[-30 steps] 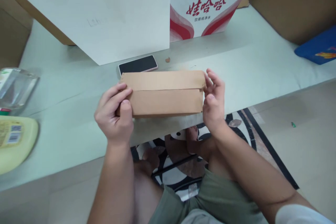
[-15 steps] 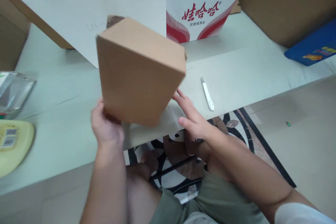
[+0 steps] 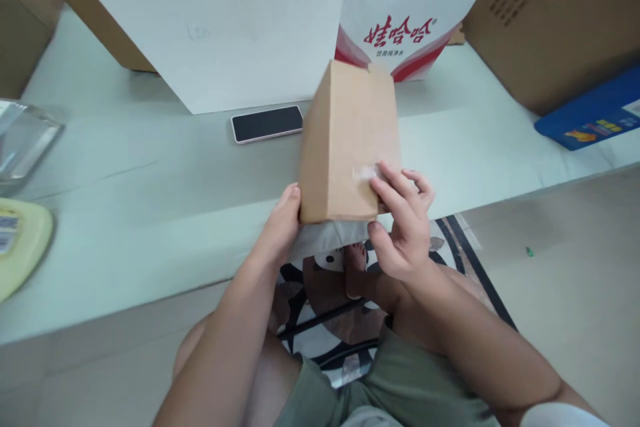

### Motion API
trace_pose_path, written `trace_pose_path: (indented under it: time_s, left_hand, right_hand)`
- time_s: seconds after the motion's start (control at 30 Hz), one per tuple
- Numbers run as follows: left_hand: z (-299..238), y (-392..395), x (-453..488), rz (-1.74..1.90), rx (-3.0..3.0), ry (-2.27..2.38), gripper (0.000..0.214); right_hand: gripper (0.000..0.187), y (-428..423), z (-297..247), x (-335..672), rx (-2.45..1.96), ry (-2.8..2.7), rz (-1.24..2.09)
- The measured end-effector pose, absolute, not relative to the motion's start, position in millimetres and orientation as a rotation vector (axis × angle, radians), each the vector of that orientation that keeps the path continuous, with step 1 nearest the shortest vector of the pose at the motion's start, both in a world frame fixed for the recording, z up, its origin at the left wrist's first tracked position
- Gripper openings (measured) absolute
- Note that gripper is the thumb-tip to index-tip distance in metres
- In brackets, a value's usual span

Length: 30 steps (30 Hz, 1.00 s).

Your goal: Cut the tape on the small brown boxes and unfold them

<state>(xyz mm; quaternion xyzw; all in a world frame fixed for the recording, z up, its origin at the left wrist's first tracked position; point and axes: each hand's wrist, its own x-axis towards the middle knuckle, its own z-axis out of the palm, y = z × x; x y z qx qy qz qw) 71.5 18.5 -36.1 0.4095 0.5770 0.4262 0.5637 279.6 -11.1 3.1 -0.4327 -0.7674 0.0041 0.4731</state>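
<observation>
A plain brown cardboard box (image 3: 350,127) stands on end at the front edge of the pale table (image 3: 150,200). My left hand (image 3: 280,227) grips its lower left side, thumb against the edge and the other fingers hidden behind it. My right hand (image 3: 405,233) holds the lower right corner. Its fingertips press on the front face beside a small piece of clear tape (image 3: 365,172), and its thumb sits under the bottom edge.
A black phone (image 3: 267,124) lies flat left of the box. Behind stand a big white box (image 3: 225,27), a white carton with red print (image 3: 400,27) and a brown carton (image 3: 550,20). A blue pack (image 3: 590,123) lies right; a yellow item (image 3: 20,247) and clear plastic (image 3: 20,140) lie left.
The box was lifted and turned in my left hand, then came down upright to the right. My right hand moved from open beside it onto its front face. The white pen-like tool is out of sight.
</observation>
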Motion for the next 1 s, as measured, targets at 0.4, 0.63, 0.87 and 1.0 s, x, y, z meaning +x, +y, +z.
trace_pose_path:
  time_s: [0.4,0.63,0.87,1.0]
  left_hand:
    - [-24,15,74,1.373,1.767,1.447,0.044]
    - [-22,10,79,1.501,2.184,1.127,0.042]
    - [-27,15,87,1.650,2.194,1.033,0.044]
    - [-27,16,87,1.653,2.218,1.035,0.044]
  right_hand:
    - [0.064,-3,-5,283,-1.095,-1.912,-0.003]
    - [0.051,-3,5,285,-1.043,-1.905,0.102]
    - [0.061,32,-2,345,-2.301,-1.744,0.399]
    - [0.078,38,-5,349,-2.461,-1.911,0.576]
